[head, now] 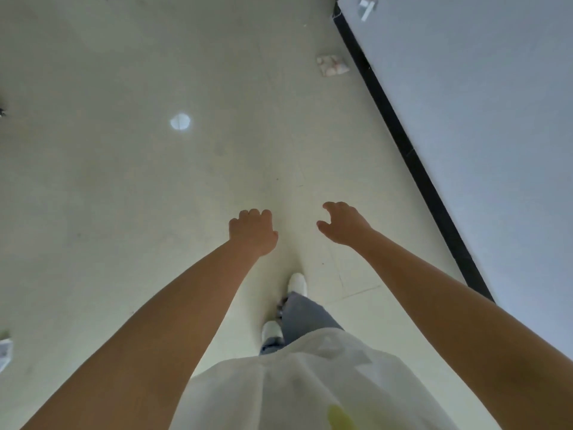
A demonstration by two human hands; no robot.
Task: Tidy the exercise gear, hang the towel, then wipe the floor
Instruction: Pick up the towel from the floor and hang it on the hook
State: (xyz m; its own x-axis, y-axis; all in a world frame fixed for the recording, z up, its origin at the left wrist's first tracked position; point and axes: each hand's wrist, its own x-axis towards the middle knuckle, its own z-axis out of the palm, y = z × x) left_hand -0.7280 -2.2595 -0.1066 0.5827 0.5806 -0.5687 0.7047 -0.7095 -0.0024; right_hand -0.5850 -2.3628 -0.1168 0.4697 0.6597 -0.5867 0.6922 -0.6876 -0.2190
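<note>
Pale, glossy floor (155, 197) fills the view under our two outstretched arms. Our left hand (252, 232) has its fingers curled under and holds nothing. Our right hand (344, 223) hangs loosely, fingers and thumb spread in a slack curve, also holding nothing. Neither hand touches anything.

A small folded cloth (331, 65) with a pinkish pattern lies on the floor well ahead of our right hand, just beside the black skirting (403, 144). Whether it is the towel we cannot tell. Beyond the skirting, right of our right hand, rises a grey-blue wall (480, 103).

Ahead and left of our left hand a round bright reflection (180, 121) shows on the floor. Below the hands are white shoes (297, 282), jeans and a white shirt (310, 383).

At the far left edge a whitish thing (5, 352) is cut off, and a blurred metal fitting (367, 6) sits at the top of the wall.
</note>
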